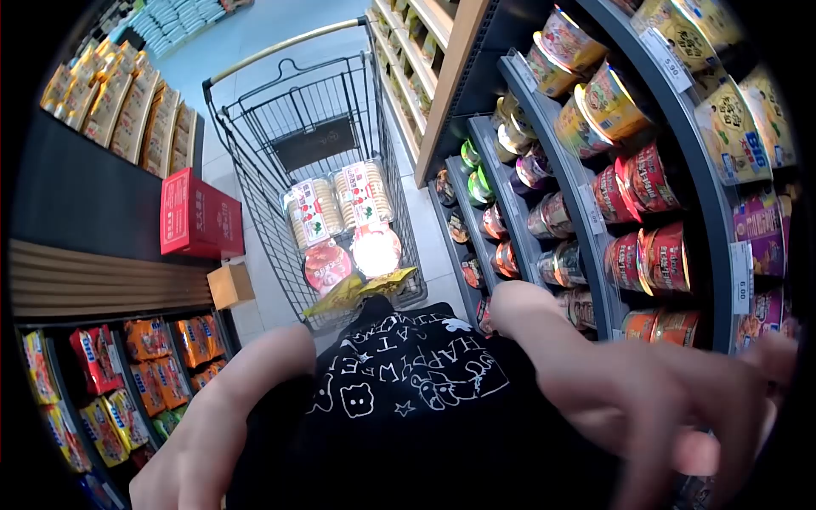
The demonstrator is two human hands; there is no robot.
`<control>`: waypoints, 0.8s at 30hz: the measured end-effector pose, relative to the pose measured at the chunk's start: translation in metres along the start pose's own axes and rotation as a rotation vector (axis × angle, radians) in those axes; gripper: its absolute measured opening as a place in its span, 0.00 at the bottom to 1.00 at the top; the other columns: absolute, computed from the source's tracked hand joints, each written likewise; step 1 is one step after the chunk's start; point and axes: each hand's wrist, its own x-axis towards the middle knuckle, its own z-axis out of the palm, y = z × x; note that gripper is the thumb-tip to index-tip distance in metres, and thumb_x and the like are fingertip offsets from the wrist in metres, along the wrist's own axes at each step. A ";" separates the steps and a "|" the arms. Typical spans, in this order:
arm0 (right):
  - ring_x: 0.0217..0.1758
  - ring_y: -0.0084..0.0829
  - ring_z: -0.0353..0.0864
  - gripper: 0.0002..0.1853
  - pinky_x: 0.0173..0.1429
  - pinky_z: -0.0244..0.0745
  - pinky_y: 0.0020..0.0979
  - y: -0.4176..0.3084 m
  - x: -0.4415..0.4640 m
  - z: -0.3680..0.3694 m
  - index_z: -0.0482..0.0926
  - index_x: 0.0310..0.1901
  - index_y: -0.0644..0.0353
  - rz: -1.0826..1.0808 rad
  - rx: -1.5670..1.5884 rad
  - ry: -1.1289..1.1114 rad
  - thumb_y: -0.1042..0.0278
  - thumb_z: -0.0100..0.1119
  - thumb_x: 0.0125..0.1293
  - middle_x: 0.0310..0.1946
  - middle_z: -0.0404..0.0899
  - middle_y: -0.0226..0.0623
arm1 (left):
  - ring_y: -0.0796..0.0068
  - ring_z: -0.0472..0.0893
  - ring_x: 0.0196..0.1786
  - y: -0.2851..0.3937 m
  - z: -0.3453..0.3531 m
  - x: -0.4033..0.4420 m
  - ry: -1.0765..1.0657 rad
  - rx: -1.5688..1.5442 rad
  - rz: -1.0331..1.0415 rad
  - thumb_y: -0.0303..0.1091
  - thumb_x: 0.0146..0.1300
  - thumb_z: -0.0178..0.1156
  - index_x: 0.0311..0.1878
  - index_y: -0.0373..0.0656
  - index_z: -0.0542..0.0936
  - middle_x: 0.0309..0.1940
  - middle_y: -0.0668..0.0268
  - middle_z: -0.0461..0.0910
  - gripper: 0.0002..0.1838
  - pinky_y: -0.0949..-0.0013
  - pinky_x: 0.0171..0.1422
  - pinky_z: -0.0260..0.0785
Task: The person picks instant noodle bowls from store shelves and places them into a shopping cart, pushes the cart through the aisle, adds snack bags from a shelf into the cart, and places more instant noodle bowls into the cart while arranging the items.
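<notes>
My right hand (671, 408) is raised at the lower right, smeared by motion. Its fingers look spread and nothing shows in them; it is nearest the shelves of instant noodle cups (650, 259). At the lower left edge, my left hand (174, 476) is partly cut off, so its fingers are unclear. A wire shopping cart (246, 183) stands in front of my black printed shirt (408, 374). In it lie two clear packs of round biscuits (364, 194), a pink round-lidded tub (327, 268), a second tub (376, 253) hidden by glare, and a yellow-green bag (361, 291).
Tall shelves of cup noodles with price tags (741, 276) line the right side. On the left are a rack of bagged noodles (157, 382), a red box (200, 217), a small cardboard box (229, 286) and a tiered snack stand (127, 106).
</notes>
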 end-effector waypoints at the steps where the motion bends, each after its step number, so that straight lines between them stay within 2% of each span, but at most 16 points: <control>1: 0.28 0.27 0.72 0.20 0.31 0.72 0.23 -0.007 0.002 0.006 0.60 0.54 0.51 -0.195 0.019 0.181 0.71 0.45 0.58 0.23 0.78 0.29 | 0.72 0.73 0.46 -0.024 -0.003 0.005 -0.077 0.016 0.224 0.28 0.54 0.49 0.42 0.43 0.75 0.45 0.67 0.73 0.12 0.65 0.47 0.64; 2: 0.28 0.27 0.72 0.20 0.31 0.72 0.23 -0.011 0.006 0.004 0.60 0.54 0.51 -0.200 0.028 0.172 0.71 0.45 0.58 0.23 0.78 0.29 | 0.70 0.72 0.48 -0.022 -0.005 0.005 -0.133 -0.098 0.195 0.26 0.54 0.48 0.44 0.41 0.74 0.47 0.64 0.72 0.13 0.64 0.47 0.64; 4: 0.45 0.37 0.68 0.20 0.50 0.62 0.38 -0.013 0.017 -0.006 0.62 0.52 0.64 -0.368 0.166 -0.389 0.68 0.49 0.59 0.43 0.68 0.39 | 0.70 0.72 0.50 -0.022 -0.011 -0.001 -0.269 -0.144 0.196 0.27 0.56 0.48 0.45 0.41 0.74 0.48 0.64 0.71 0.13 0.64 0.50 0.63; 5: 0.53 0.41 0.66 0.22 0.59 0.57 0.45 -0.013 0.025 -0.012 0.64 0.51 0.71 -0.446 0.262 -0.681 0.66 0.50 0.59 0.53 0.63 0.45 | 0.66 0.72 0.47 -0.018 -0.013 -0.011 -0.394 -0.181 0.047 0.32 0.58 0.45 0.43 0.38 0.74 0.46 0.60 0.71 0.14 0.63 0.49 0.64; 6: 0.52 0.42 0.66 0.16 0.56 0.61 0.43 -0.012 0.018 0.000 0.65 0.50 0.70 -0.503 0.111 -0.625 0.72 0.40 0.62 0.47 0.68 0.42 | 0.61 0.72 0.45 -0.015 -0.017 -0.021 -0.513 -0.215 -0.100 0.38 0.60 0.42 0.42 0.34 0.73 0.43 0.56 0.70 0.17 0.62 0.48 0.64; 7: 0.47 0.37 0.70 0.16 0.56 0.61 0.32 -0.008 0.012 -0.002 0.74 0.44 0.61 -0.753 0.039 -0.452 0.63 0.37 0.66 0.38 0.75 0.37 | 0.56 0.71 0.42 -0.013 -0.023 -0.028 -0.632 -0.262 -0.241 0.43 0.63 0.38 0.40 0.30 0.72 0.40 0.52 0.70 0.22 0.62 0.47 0.65; 8: 0.47 0.38 0.71 0.17 0.55 0.62 0.33 -0.004 0.023 -0.011 0.74 0.43 0.63 -0.748 0.018 -0.535 0.65 0.35 0.66 0.38 0.76 0.38 | 0.52 0.71 0.40 -0.013 -0.028 -0.030 -0.752 -0.326 -0.383 0.48 0.65 0.35 0.38 0.27 0.72 0.37 0.48 0.70 0.28 0.61 0.47 0.66; 9: 0.46 0.40 0.71 0.17 0.54 0.63 0.34 -0.007 0.029 -0.017 0.74 0.42 0.65 -0.746 -0.025 -0.612 0.67 0.32 0.67 0.37 0.76 0.39 | 0.55 0.73 0.39 -0.013 -0.039 -0.025 -0.646 0.016 -0.414 0.47 0.64 0.40 0.40 0.29 0.73 0.38 0.50 0.72 0.25 0.63 0.45 0.67; 11: 0.31 0.22 0.70 0.11 0.29 0.68 0.18 -0.017 0.028 -0.018 0.73 0.38 0.55 -0.866 -0.092 -0.159 0.76 0.45 0.52 0.22 0.77 0.22 | 0.62 0.76 0.38 0.006 -0.067 -0.004 -0.527 0.491 -0.495 0.46 0.61 0.46 0.28 0.36 0.74 0.30 0.57 0.74 0.21 0.63 0.42 0.70; 12: 0.32 0.20 0.70 0.06 0.31 0.66 0.16 -0.014 0.032 -0.015 0.75 0.24 0.57 -0.738 -0.156 -0.055 0.75 0.46 0.49 0.21 0.75 0.19 | 0.62 0.77 0.37 0.011 -0.059 -0.011 -0.065 0.769 -0.179 0.48 0.61 0.46 0.27 0.35 0.74 0.29 0.57 0.75 0.22 0.63 0.41 0.71; 13: 0.34 0.23 0.69 0.04 0.37 0.67 0.21 -0.021 0.036 -0.020 0.74 0.25 0.57 -0.676 -0.151 -0.068 0.74 0.49 0.48 0.25 0.75 0.23 | 0.61 0.78 0.36 0.015 -0.046 -0.020 0.428 1.005 0.134 0.50 0.61 0.46 0.26 0.35 0.75 0.28 0.58 0.76 0.24 0.63 0.41 0.73; 14: 0.36 0.24 0.69 0.03 0.40 0.67 0.24 -0.023 0.042 -0.009 0.73 0.25 0.57 -0.682 -0.214 -0.016 0.73 0.50 0.47 0.28 0.74 0.25 | 0.64 0.58 0.53 0.021 -0.035 -0.004 0.402 0.983 0.226 0.49 0.59 0.47 0.44 0.48 0.65 0.47 0.64 0.59 0.16 0.58 0.55 0.50; 15: 0.37 0.26 0.68 0.02 0.42 0.67 0.26 -0.023 0.048 0.001 0.73 0.24 0.58 -0.691 -0.271 0.033 0.71 0.51 0.47 0.31 0.74 0.28 | 0.66 0.39 0.69 0.027 -0.026 0.013 0.373 0.964 0.322 0.48 0.58 0.48 0.62 0.62 0.55 0.66 0.70 0.41 0.28 0.53 0.70 0.28; 16: 0.42 0.30 0.66 0.07 0.51 0.63 0.33 -0.035 0.055 -0.006 0.74 0.29 0.58 -0.969 -0.565 -0.100 0.68 0.56 0.46 0.34 0.71 0.31 | 0.66 0.40 0.68 0.026 -0.023 0.020 0.302 0.886 0.336 0.47 0.58 0.48 0.61 0.61 0.56 0.66 0.69 0.42 0.27 0.53 0.69 0.29; 17: 0.42 0.30 0.66 0.07 0.51 0.64 0.33 -0.036 0.056 -0.008 0.74 0.29 0.59 -0.991 -0.612 -0.170 0.67 0.56 0.47 0.34 0.71 0.31 | 0.66 0.41 0.67 0.022 -0.020 0.018 0.233 0.776 0.287 0.47 0.58 0.48 0.60 0.60 0.56 0.65 0.69 0.43 0.27 0.54 0.68 0.30; 24: 0.43 0.29 0.67 0.09 0.52 0.64 0.32 -0.028 0.049 0.000 0.74 0.32 0.59 -0.824 -0.732 -0.250 0.66 0.53 0.51 0.36 0.72 0.32 | 0.66 0.49 0.61 -0.018 -0.009 -0.005 0.056 0.271 0.036 0.46 0.58 0.49 0.55 0.55 0.60 0.58 0.66 0.50 0.22 0.56 0.62 0.38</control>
